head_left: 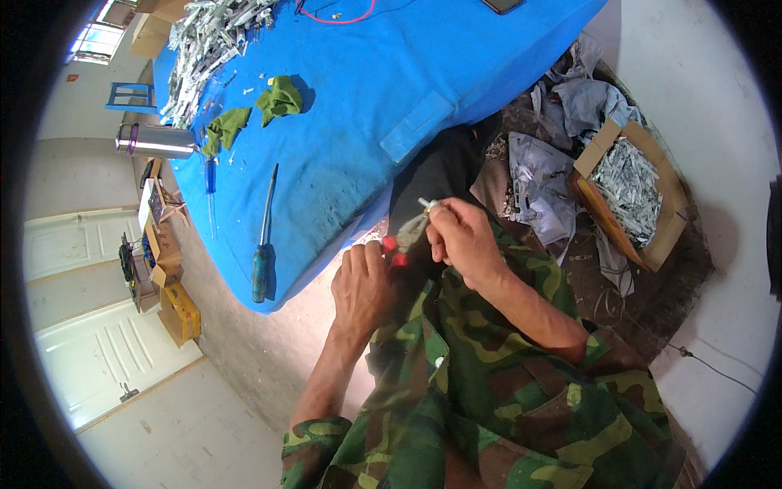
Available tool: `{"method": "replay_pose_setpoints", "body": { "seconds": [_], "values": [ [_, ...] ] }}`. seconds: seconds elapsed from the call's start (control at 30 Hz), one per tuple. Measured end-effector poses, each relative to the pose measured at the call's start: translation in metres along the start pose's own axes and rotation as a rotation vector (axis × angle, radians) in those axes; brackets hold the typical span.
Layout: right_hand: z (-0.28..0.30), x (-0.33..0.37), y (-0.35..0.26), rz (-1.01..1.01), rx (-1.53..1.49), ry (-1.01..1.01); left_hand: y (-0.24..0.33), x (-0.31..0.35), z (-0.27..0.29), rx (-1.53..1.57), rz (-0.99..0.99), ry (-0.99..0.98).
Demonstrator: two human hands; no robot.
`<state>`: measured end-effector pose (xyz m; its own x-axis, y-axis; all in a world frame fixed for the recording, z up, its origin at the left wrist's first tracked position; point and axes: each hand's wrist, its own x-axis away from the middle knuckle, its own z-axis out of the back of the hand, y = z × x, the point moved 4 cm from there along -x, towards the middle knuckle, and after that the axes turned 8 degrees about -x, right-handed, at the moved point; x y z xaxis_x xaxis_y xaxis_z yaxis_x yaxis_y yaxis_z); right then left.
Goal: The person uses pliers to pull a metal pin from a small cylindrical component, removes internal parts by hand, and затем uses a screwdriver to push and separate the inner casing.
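Above my lap, my left hand (361, 285) is closed round the red handles of a pair of pliers (410, 234). The pliers are somewhat blurred, and their jaws point up toward my other hand. My right hand (466, 243) pinches a small whitish piece (424, 203) between thumb and fingers, right by the jaws. Its exact kind is too small to tell, and whether the jaws touch it I cannot tell. On the blue cloth-covered table (342, 138) to the left lies a screwdriver (261, 265) with a teal handle.
Silvery strips form a heap (213, 41) at the table's far left, near crumpled green cloths (279, 99) and a steel flask (159, 140). A thinner blue-handled screwdriver (211, 179) lies beside them. At right, a cardboard box (669, 220) holds similar strips, next to plastic bags (538, 175).
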<state>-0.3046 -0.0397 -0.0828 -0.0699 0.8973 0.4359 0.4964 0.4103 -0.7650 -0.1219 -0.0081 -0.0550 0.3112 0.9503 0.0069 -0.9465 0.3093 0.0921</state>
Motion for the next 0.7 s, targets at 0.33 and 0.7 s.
{"method": "replay_pose_setpoints", "body": {
  "seconds": [0.33, 0.7],
  "values": [
    [0.003, 0.014, -0.026, 0.447, 0.271, 0.046, -0.007, 0.017, 0.025, 0.345, 0.235, 0.026],
    [-0.002, 0.026, -0.043, 0.727, 0.611, 0.057, -0.004, 0.025, 0.023, 0.664, 0.358, -0.032]
  ]
}}
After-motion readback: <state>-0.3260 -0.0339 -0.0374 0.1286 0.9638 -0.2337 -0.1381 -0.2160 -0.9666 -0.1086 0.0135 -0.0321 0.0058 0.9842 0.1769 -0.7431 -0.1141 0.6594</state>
